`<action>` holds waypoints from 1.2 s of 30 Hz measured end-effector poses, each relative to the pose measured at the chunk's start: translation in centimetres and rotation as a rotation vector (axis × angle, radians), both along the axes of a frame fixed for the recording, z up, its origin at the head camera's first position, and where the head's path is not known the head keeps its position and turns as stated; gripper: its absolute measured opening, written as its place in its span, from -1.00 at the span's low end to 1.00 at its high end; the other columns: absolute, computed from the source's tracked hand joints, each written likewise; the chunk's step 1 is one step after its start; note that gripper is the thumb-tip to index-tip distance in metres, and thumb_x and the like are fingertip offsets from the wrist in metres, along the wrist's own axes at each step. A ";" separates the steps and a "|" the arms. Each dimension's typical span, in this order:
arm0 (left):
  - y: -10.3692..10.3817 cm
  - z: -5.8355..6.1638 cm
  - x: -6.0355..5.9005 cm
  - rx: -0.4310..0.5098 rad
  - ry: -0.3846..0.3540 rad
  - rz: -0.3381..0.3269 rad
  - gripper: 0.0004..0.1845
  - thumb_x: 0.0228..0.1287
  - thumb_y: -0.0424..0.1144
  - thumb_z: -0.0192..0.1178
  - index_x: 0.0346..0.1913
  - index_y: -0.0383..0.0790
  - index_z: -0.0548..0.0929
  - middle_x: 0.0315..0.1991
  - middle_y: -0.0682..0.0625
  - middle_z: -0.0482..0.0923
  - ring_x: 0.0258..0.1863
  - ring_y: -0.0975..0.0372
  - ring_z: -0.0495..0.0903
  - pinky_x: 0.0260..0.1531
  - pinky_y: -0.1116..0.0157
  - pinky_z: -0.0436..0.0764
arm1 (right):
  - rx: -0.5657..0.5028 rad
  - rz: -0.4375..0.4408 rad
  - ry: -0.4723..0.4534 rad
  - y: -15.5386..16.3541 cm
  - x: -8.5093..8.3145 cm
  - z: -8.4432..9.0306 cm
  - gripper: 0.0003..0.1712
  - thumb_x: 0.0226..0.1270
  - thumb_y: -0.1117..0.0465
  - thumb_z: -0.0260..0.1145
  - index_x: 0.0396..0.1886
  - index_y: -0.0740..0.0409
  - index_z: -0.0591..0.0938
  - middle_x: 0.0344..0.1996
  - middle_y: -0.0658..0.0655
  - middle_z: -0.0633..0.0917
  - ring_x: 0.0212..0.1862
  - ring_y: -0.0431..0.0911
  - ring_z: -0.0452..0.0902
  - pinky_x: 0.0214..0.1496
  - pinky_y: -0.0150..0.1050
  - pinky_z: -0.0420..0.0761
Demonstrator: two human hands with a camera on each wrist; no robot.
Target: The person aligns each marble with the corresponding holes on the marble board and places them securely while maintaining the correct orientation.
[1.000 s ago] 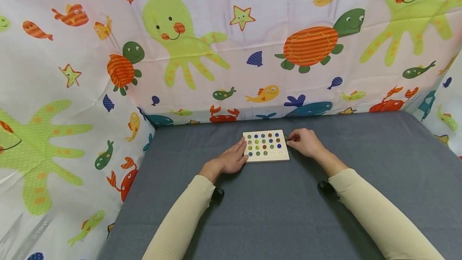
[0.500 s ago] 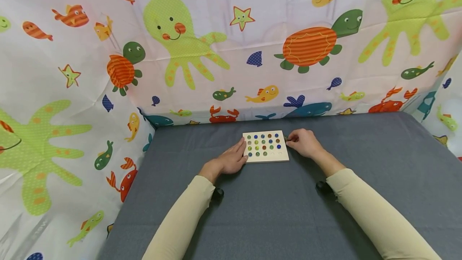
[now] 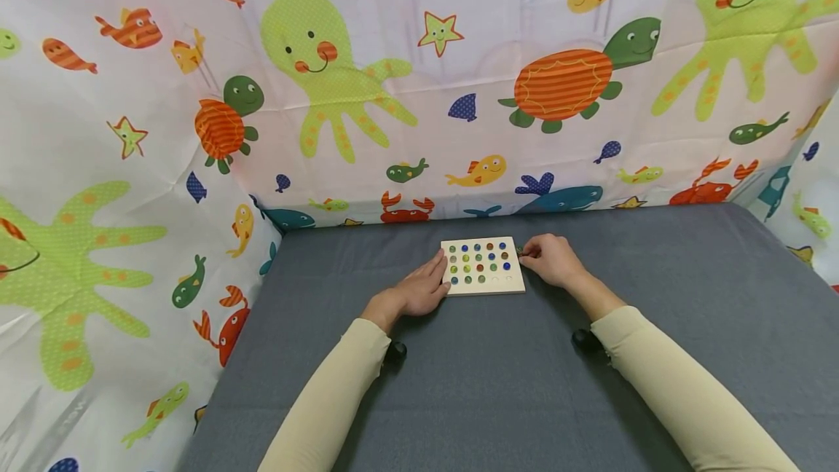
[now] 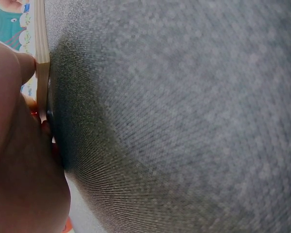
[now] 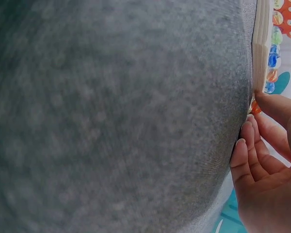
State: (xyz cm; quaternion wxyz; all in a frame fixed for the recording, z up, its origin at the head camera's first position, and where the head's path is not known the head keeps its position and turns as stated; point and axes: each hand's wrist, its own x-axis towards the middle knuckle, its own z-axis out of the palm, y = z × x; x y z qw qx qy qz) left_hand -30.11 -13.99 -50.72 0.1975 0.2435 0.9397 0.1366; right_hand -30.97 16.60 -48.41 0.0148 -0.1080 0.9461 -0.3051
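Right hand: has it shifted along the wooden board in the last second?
No. The right hand rests at the wooden board's far right corner, same as before, with fingertips at the board's edge.

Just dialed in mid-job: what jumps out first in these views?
A small wooden board studded with coloured marbles sits mid-table on the grey cloth. The left hand rests against its left edge, while the right hand touches its far right corner, fingertips around something small and orange in the right wrist view. Behind, a bright sea-creature curtain fills the background.
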 end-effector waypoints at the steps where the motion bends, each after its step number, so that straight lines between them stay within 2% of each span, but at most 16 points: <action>1: 0.0 0.0 0.0 0.002 -0.001 0.002 -0.26 0.68 0.08 -0.26 0.67 -0.11 -0.25 0.68 0.07 -0.45 0.65 0.24 -0.32 0.58 0.17 -0.11 | 0.001 -0.001 -0.002 0.0 0.0 0.0 -0.76 0.45 0.25 0.36 -0.08 0.38 0.72 -0.24 0.26 0.72 -0.22 0.05 0.54 -0.09 -0.01 0.61; 12: 0.0 -0.2 -0.1 0.000 -0.004 0.004 -0.26 0.67 0.10 -0.28 0.67 -0.10 -0.27 0.68 0.07 -0.47 0.64 0.24 -0.33 0.58 0.17 -0.12 | 0.018 0.040 -0.036 0.2 0.0 0.5 -0.77 0.49 0.23 0.32 -0.14 0.37 0.73 -0.29 0.23 0.70 -0.25 0.04 0.51 -0.16 -0.08 0.56; 31: 0.2 0.4 0.3 -0.008 -0.006 0.015 -0.26 0.67 0.10 -0.27 0.67 -0.07 -0.26 0.68 0.10 -0.46 0.65 0.25 -0.32 0.58 0.18 -0.11 | -0.041 0.069 -0.013 1.0 0.8 0.6 -0.78 0.47 0.21 0.35 -0.16 0.32 0.75 -0.28 0.20 0.72 -0.27 0.01 0.49 -0.26 -0.17 0.50; 36: 0.1 0.2 0.1 -0.002 -0.007 0.012 -0.27 0.68 0.09 -0.28 0.67 -0.09 -0.26 0.68 0.09 -0.47 0.65 0.24 -0.33 0.59 0.18 -0.12 | -0.049 0.074 -0.012 1.0 1.0 0.8 -0.79 0.47 0.21 0.35 -0.16 0.31 0.75 -0.28 0.19 0.72 -0.27 0.01 0.50 -0.27 -0.19 0.50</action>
